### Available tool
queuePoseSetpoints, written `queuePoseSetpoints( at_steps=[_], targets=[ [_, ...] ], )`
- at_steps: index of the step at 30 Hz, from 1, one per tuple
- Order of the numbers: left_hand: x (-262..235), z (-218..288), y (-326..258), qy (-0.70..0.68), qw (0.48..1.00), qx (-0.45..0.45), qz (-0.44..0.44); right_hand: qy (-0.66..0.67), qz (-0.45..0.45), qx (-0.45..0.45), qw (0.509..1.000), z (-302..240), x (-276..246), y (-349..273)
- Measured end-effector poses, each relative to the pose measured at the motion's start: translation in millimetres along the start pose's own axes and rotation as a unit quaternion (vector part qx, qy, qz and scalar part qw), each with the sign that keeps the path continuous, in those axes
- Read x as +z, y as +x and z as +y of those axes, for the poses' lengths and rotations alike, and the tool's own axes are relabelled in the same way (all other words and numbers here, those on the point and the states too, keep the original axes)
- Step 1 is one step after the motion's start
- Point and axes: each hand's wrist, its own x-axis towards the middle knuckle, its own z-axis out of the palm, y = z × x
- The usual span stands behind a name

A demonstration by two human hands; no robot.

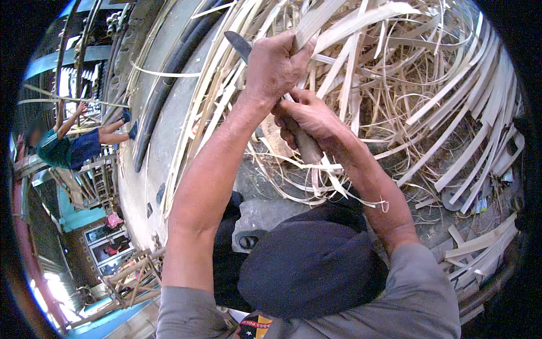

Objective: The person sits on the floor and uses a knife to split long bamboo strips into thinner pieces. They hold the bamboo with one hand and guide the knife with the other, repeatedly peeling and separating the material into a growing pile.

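Observation:
My left hand (276, 68) is closed round a pale, flat bamboo strip (316, 22) that runs up to the right from its fingers. Close below it, my right hand (316, 120) grips a knife by its thick wooden handle (306, 146). The knife's dark blade tip (237, 45) pokes out to the left of my left hand; the middle of the blade is hidden behind that hand. Both hands nearly touch. Thin curled shavings (333, 169) hang by the handle's lower end and beside my right forearm.
Loose bamboo strips (463, 135) and tangled shavings (401, 85) cover the ground ahead and to the right. A long black pipe (164, 85) lies on the concrete at left. Farther left, a person in a green shirt (65, 148) has raised arms, near a bamboo rack (132, 277).

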Motion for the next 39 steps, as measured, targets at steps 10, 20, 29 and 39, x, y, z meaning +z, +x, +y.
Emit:
queuePoseSetpoints(
  at_steps=[10,20,29,39],
  targets=[
    [-16,-12,9,-0.147,0.979,-0.045,0.138,0.044,-0.044,-0.083,0.995,1,-7,8],
    [-12,-9,12,-0.144,0.971,-0.033,0.188,-0.03,0.02,-0.087,0.996,51,-6,2],
    [-36,-11,26,-0.15,0.96,-0.049,0.23,-0.105,0.016,-0.018,0.994,91,35,-16],
    [-45,-23,23,-0.133,0.95,-0.005,0.283,0.051,0.129,-0.462,0.876,-16,28,-51]
  ],
)
